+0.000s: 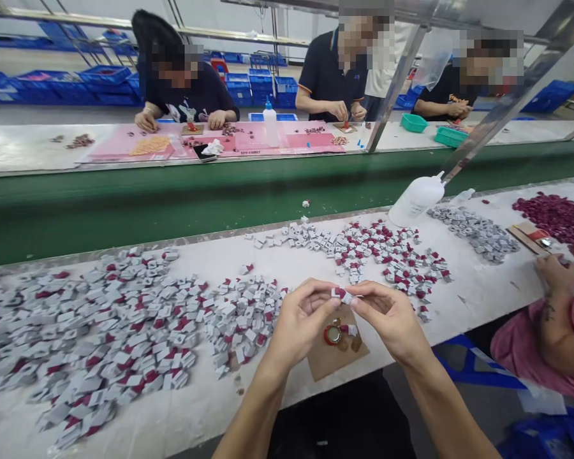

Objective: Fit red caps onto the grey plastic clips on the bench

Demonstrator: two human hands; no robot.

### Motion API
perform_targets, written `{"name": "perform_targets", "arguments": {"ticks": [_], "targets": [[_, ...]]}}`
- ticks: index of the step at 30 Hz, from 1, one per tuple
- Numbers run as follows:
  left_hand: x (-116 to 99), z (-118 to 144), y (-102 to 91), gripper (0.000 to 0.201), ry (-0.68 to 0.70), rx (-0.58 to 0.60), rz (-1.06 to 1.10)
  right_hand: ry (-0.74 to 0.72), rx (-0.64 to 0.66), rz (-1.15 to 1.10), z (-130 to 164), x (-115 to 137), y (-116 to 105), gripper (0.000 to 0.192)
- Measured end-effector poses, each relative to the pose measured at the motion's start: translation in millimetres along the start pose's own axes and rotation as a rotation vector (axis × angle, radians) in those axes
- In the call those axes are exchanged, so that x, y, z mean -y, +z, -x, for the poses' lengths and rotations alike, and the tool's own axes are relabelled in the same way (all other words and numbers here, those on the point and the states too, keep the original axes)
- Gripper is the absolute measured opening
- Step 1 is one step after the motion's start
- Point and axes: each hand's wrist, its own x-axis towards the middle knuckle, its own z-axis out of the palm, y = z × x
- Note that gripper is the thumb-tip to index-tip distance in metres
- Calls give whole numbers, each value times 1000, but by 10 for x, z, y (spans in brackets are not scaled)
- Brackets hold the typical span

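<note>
Both hands pinch one small grey-and-red piece above the cardboard pad, near edge of the table.
Head view: left hand (299,319) and right hand (387,315) grasp the piece (340,294) by fingertips; step looks like fitting its halves together. Red cap (333,335) on the cardboard pad (330,360) below; piles of pieces (124,319) left.

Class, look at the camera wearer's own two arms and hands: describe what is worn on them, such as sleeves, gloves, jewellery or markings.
Both forearms are bare up to the bottom edge of the picture, with no sleeve in view. The left hand and the right hand wear no gloves, and no ring, watch or bracelet shows. No markings are visible on either arm. The fingers are slim, with short, unpainted nails.
</note>
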Motion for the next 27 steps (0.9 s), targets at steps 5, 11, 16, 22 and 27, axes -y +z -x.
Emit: {"name": "perform_targets", "arguments": {"ticks": [5,11,16,22,27], "targets": [[12,-1,-101,15,-10,16,-46,47,146,2,-118,-28,-8,31],[10,151,-430,11,2,-139,-406,-23,317,295,-589,0,100,28],[21,349,-656,15,85,-329,-771,-97,132,654,-1634,-36,350,32],[104,410,-588,21,188,-294,-873,-85,71,859,-2925,-231,953,37],[137,393,-503,24,253,-260,-863,-42,109,982,-3416,-438,1371,25]]}}
